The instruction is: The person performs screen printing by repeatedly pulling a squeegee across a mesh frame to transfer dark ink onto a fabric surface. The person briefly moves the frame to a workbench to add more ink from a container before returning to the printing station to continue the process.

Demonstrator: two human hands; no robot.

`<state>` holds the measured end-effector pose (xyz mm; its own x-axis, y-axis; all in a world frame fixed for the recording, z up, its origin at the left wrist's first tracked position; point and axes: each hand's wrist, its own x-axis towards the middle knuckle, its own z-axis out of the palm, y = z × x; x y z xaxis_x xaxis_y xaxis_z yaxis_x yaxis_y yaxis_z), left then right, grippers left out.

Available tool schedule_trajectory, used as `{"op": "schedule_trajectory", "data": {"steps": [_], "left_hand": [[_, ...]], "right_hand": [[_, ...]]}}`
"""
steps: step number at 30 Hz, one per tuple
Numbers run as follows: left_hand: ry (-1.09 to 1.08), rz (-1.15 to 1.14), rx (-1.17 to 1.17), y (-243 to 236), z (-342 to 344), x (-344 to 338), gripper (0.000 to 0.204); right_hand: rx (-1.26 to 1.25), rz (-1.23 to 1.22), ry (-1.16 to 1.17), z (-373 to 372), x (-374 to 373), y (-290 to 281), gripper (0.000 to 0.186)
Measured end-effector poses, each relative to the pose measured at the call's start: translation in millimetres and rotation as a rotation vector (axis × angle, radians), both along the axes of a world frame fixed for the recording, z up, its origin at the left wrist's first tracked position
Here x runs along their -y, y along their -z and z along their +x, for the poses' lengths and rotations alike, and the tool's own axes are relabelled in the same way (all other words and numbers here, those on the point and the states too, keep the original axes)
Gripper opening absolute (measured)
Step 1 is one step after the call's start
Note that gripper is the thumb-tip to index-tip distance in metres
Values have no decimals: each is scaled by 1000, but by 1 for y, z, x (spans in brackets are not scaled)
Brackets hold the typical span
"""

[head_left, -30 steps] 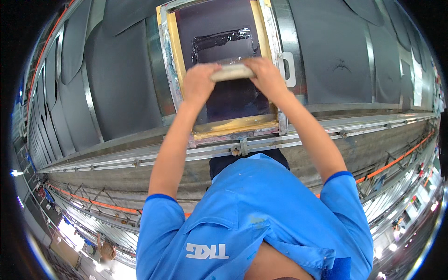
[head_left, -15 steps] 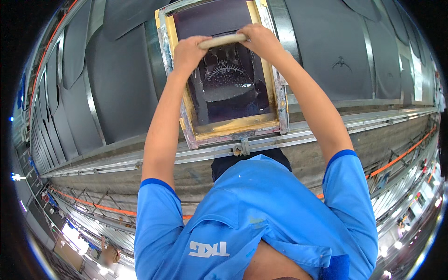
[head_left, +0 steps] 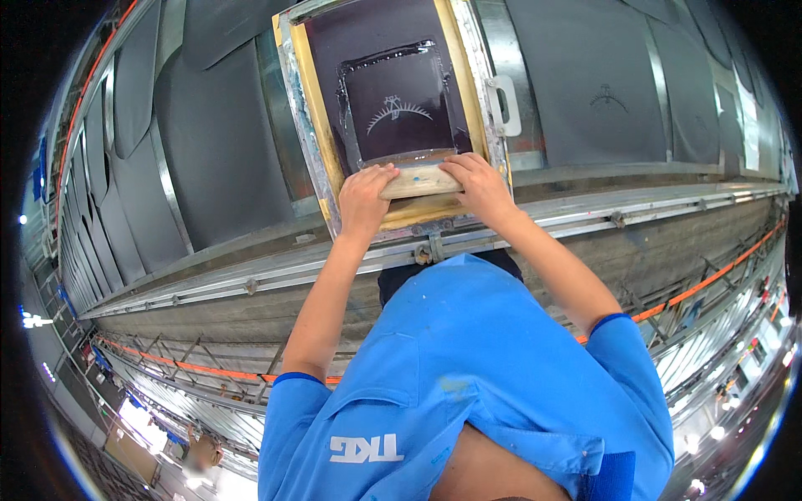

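Both hands grip a wooden-handled squeegee (head_left: 420, 181) near the front end of a screen-printing frame (head_left: 302, 102). My left hand (head_left: 365, 194) is closed on its left end and my right hand (head_left: 479, 187) on its right end. The blade edge meets the dark mesh (head_left: 380, 37), with a thin strip of clear wet fluid along it. A pale arched, spiky design (head_left: 399, 113) shows in the mesh, inside a glossy wet outline. Yellowish tape lines the frame's inner sides.
A white handle (head_left: 504, 106) sticks out from the frame's right side. Dark flat sheets (head_left: 219, 142) lie along the long table on both sides; one right-hand sheet (head_left: 581, 79) bears a similar arched mark. A metal rail (head_left: 209, 286) runs along the near edge.
My hands have drawn the squeegee from the middle of the screen toward me, to its near end. The fluid that lay over the design has been swept along, and the design shows plainly.
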<state>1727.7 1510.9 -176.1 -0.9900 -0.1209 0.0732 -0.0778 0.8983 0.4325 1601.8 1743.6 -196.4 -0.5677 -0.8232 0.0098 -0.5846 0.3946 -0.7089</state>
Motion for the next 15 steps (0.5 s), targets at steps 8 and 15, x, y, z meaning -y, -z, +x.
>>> {"op": "schedule_trajectory", "data": {"steps": [8,15], "left_hand": [[-28,77,55,-13,-3,-11,42],[-31,36,-29,-5,9,-25,50]], "right_hand": [[1,-210,668,-154,-25,45,42],[368,-279,748,-153,10,63,31]]}}
